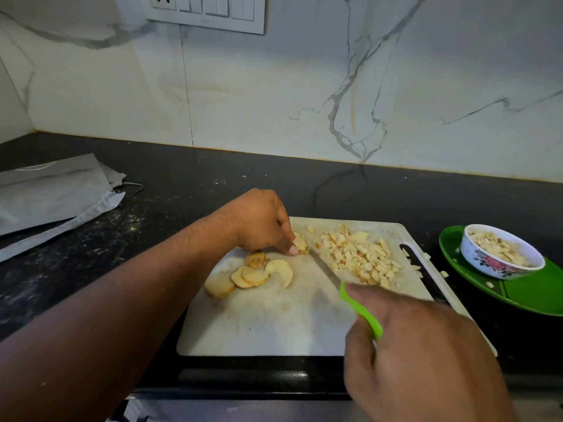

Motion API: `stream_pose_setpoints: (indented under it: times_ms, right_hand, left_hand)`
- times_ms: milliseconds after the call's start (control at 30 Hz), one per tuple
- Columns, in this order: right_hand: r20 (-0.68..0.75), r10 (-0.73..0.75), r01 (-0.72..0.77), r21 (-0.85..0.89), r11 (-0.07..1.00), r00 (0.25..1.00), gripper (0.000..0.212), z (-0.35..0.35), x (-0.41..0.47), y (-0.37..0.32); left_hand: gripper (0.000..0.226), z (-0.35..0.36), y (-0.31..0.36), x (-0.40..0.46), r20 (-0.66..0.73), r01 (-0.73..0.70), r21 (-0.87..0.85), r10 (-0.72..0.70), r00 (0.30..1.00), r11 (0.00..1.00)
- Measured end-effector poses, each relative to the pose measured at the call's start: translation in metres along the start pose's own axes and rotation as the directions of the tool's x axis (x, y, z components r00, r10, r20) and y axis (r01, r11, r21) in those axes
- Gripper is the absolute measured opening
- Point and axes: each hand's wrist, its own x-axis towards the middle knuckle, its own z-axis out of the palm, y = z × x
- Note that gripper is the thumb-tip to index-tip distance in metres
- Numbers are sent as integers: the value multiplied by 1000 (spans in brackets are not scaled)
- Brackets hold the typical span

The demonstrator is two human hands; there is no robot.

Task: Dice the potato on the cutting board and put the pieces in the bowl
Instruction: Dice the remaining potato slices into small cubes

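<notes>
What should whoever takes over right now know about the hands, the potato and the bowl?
Left hand pinches a potato slice on the cutting board. Right hand grips the green-handled knife, blade beside the diced pile.
Done: a pile diced on the board, some pieces already in the floral bowl on the green plate.
Left: dice the remaining slices, then move all pieces, including strays by the board's handle, to the bowl.

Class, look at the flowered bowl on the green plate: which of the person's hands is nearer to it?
Right. The right hand, gripping the knife, is beside the bowl; the left hand holds a potato slice across the board.
</notes>
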Motion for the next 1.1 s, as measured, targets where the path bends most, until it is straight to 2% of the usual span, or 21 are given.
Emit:
stream_pose_setpoints:
  times_ms: [133,233,333,533,767,1100]
  right_hand:
    - [-125,58,-59,-2,998,990,34,14,27,-13]
    - [-95,4,1,51,999,995,40,31,40,-22]
    - [-65,-31,32,24,999,997,45,33,33,-18]
    - [61,-7,4,39,999,998,56,10,8,-7]
    - [-108,10,-7,25,1000,994,40,23,36,-17]
    - [20,-16,15,54,998,1000,49,27,19,-8]
  left_hand:
    - [18,1,1,-3,-11,10,6,-10,1000,1000]
    - [18,1,0,-4,-19,16,-6,-16,1000,1000]
    - [16,0,0,-1,-13,21,-32,-21,1000,999]
    - [17,-2,-3,1,22,22,-43,-21,1000,999]
    - [25,-3,-6,-2,4,-15,-19,15,1000,1000]
    - [26,-3,-9,5,22,18,-79,-16,1000,997]
